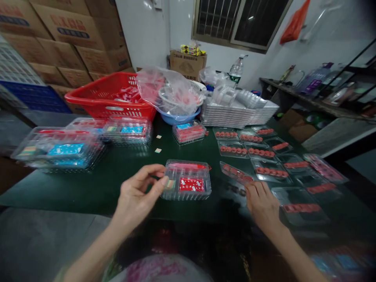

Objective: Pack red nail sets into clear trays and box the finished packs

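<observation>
My left hand [138, 194] pinches the left edge of a clear plastic blister pack [187, 179] lying on the dark green table [117, 172]. The pack holds a red card, a red strip along its top and a small coloured piece by my thumb. My right hand [261, 201] rests on the table to the right, fingers curled downward at the near end of a clear tray of red pieces [236, 173]. What those fingers hold, if anything, is hidden.
Several open clear trays with red pieces [261, 152] spread to the right. Filled packs [58, 150] are stacked at left. Behind stand a red basket [108, 98], a blue bowl with a plastic bag [176, 98], a stack of empty trays [237, 111] and cardboard boxes [64, 35].
</observation>
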Motion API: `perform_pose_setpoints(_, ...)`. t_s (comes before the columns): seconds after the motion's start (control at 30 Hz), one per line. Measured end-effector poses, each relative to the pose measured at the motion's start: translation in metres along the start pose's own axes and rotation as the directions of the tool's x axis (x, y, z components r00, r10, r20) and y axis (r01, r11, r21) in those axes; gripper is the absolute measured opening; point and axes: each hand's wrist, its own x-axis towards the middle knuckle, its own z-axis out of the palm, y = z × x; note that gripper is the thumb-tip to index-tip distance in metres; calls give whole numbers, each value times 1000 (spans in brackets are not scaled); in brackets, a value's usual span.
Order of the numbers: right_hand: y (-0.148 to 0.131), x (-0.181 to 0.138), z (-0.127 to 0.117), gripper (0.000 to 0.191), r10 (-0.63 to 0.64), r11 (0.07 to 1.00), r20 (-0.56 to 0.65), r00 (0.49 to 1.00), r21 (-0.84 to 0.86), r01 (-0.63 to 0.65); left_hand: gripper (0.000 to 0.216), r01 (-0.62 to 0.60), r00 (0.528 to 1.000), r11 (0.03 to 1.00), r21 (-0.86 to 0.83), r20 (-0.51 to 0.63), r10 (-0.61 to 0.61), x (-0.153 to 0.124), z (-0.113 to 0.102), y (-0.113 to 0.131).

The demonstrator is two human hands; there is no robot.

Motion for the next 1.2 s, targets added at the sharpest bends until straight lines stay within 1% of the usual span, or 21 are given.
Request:
perform_pose_setpoints(0.07,-12,3,-20,11,-8,1000,-84,996,12,9,30,135,973,971,-199,213,-91,-16,26,7)
perform_pose_setpoints(0.13,-26,6,-39,10,-30,998,-166,986,45,38,42,257,914,905,-339,388,-114,-28,53,10)
perform_pose_setpoints(0.17,-34,7,-49,11,-49,996,-199,979,68,63,53,281,903,873,-400,419,-98,-31,63,10)
perform_pose_setpoints(0.2,-43,9,-59,13,-70,991,-235,970,94,94,67,268,908,846,-460,415,-62,-32,70,10)
perform_pose_setpoints(0.27,-58,13,-78,16,-135,973,-304,943,138,183,92,138,951,830,-540,305,40,-29,73,10)
perform_pose_setpoints(0.33,-70,17,-95,19,-221,942,-362,906,163,295,106,-89,975,850,-520,127,180,-23,61,9)
perform_pose_setpoints(0.37,-74,19,-101,20,-262,924,-377,888,169,344,109,-183,967,855,-485,66,245,-19,52,8)
perform_pose_setpoints(0.4,-78,21,-106,22,-301,905,-380,874,176,388,109,-240,956,855,-459,43,292,-17,42,7)
perform_pose_setpoints(0.47,-85,25,-110,24,-343,874,-397,851,198,444,109,-250,939,835,-490,86,332,-13,23,1)
perform_pose_setpoints(0.57,-99,31,-104,21,-302,854,-480,823,247,457,111,-176,937,786,-592,143,318,-12,9,-11)
perform_pose_setpoints(0.67,-119,41,-99,19,-230,832,-523,821,332,445,116,-228,947,802,-552,65,313,-10,3,-20)
perform_pose_setpoints(0.73,-130,50,-103,18,-209,805,-536,818,380,455,116,-350,928,831,-432,-39,371,-8,-5,-20)
perform_pose_setpoints(0.8,-136,59,-111,18,-212,790,-533,819,400,465,98,-504,864,833,-228,-128,487,-4,-19,-14)
perform_pose_setpoints(0.87,-133,66,-119,18,-229,788,-503,834,407,462,63,-605,794,796,-34,-100,599,-2,-32,-7)
perform_pose_setpoints(0.9,-129,69,-122,18,-237,790,-477,846,412,454,47,-624,778,781,38,-70,625,-1,-36,-3)
perform_pose_setpoints(0.93,-124,73,-124,18,-236,795,-453,860,419,439,34,-617,780,781,96,-57,623,0,-38,1)
perform_pose_setpoints(0.97,-118,77,-125,18,-224,800,-435,872,429,419,26,-584,800,800,137,-74,596,0,-37,4)
perform_pose_setpoints(1.03,-106,88,-123,17,-168,805,-414,895,466,367,15,-441,876,886,143,-147,460,1,-28,11)
perform_pose_setpoints(1.07,-100,95,-120,17,-125,799,-411,903,498,337,13,-355,916,930,98,-165,366,3,-21,13)
perform_pose_setpoints(1.13,-90,108,-106,15,-16,755,-393,920,598,269,16,-195,973,979,-53,-135,186,8,-4,16)
perform_pose_setpoints(1.2,-85,119,-83,13,92,659,-312,946,731,177,22,-46,995,982,-185,-90,30,16,10,14)
